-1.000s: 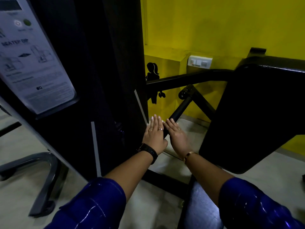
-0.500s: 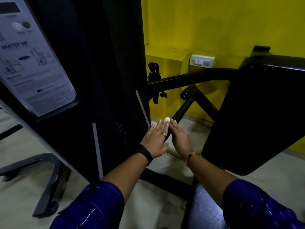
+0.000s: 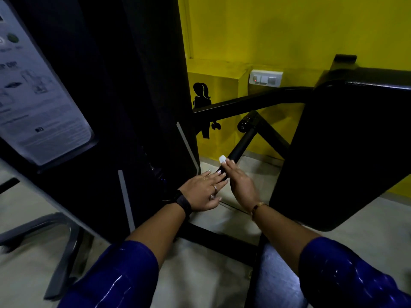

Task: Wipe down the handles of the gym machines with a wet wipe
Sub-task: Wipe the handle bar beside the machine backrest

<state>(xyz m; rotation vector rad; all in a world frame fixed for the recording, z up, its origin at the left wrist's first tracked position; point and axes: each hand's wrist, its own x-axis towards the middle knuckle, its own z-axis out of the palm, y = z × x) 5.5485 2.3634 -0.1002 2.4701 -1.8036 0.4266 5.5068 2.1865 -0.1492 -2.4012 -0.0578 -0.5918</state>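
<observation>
A black padded handle (image 3: pixel 241 142) slants down from a pivot on the machine arm toward me. My right hand (image 3: pixel 242 185) lies along the handle's right side and holds a small white wet wipe (image 3: pixel 222 159) against it at the fingertips; its thumb is hidden. My left hand (image 3: pixel 203 191) rests with straight fingers against the handle's lower end from the left, touching it just below the wipe. It holds nothing.
A tall black weight-stack housing (image 3: pixel 124 107) with an instruction placard (image 3: pixel 37 107) fills the left. A black seat-back pad (image 3: pixel 347 152) stands close on the right. Behind is a yellow wall with a switch plate (image 3: pixel 265 78). A grey frame foot (image 3: pixel 62 241) lies at lower left.
My right hand slid up the handle with the wipe, which now shows at its fingertips. My left hand dropped lower and turned flatter against the handle's end.
</observation>
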